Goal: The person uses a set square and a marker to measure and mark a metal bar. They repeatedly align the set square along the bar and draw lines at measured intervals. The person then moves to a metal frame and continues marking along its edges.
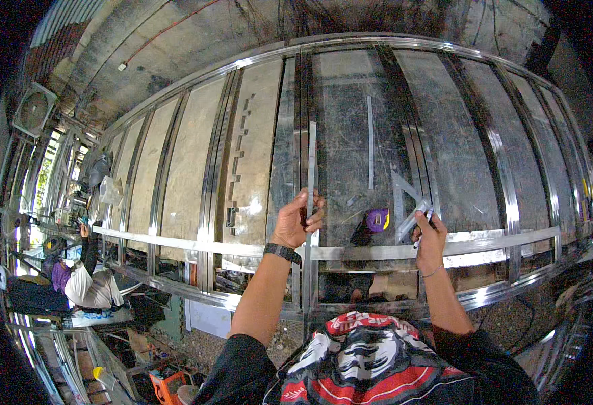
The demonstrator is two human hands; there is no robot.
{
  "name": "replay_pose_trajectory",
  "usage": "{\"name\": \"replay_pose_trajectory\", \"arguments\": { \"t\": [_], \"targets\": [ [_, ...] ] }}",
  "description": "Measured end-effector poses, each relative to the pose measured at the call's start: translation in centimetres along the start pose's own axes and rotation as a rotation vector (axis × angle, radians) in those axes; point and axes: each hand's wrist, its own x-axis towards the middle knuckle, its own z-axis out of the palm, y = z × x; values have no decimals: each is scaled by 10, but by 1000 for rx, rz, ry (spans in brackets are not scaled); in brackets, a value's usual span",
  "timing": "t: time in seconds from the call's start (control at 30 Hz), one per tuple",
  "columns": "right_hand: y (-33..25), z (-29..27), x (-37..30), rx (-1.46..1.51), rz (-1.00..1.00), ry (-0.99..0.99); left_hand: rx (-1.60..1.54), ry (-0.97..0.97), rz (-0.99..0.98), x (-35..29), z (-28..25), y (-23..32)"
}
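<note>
My left hand point(298, 219), with a dark watch on the wrist, is closed round a narrow flat metal strip point(312, 158) that points away from me across the metal frame. My right hand point(429, 236) is closed on a slim pen-like tool point(428, 215), mostly hidden by the fingers. Just beyond that hand lies a triangular metal set square point(399, 189). Between my hands sits a purple and yellow tape measure point(377, 220). A second thin metal strip point(370, 142) lies farther off. Under both wrists runs a long pale metal bar point(371, 252).
The large frame of shiny metal tubes point(222, 162) has crossbars over sheet panels. Small cut notched pieces point(240, 145) lie in a row at left. Another person point(84, 280) sits at the far left, a hand near the bar's end. An orange tool case point(167, 386) stands at lower left.
</note>
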Motion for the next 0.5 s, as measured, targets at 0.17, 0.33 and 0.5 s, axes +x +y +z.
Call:
{"name": "replay_pose_trajectory", "arguments": {
  "t": [0.17, 0.33, 0.5],
  "targets": [
    [-24, 27, -10, 50, 63, -86, 125, 133, 62, -5, 9, -1],
    [-37, 51, -14, -22, -67, -356, 239, 208, 99, -7, 18, 1],
    [-52, 88, -30, -220, -108, -473, 379, 260, 224, -13, 45, -10]
  ]
}}
